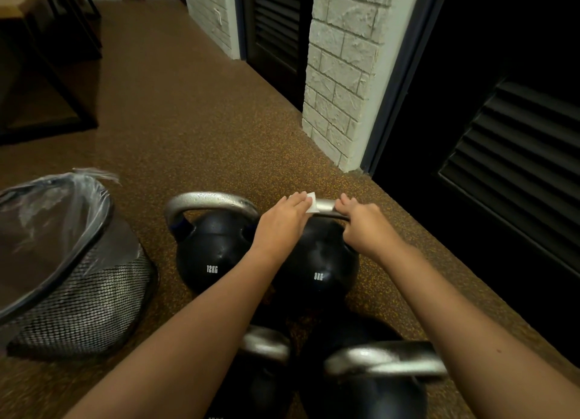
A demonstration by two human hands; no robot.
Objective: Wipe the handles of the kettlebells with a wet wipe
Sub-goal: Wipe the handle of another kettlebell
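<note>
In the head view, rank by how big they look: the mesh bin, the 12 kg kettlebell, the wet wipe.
1. mesh bin, though it sits nearer the camera
2. 12KG kettlebell
3. wet wipe, mostly hidden under the left hand

A black 8KG kettlebell (320,268) is stood upright on the floor, its silver handle (326,206) partly wrapped at the left end by a white wet wipe (310,203); a 12KG kettlebell (210,255) is set touching it at 9 o'clock, and two more kettlebells (370,384) are placed at 6 o'clock
</note>
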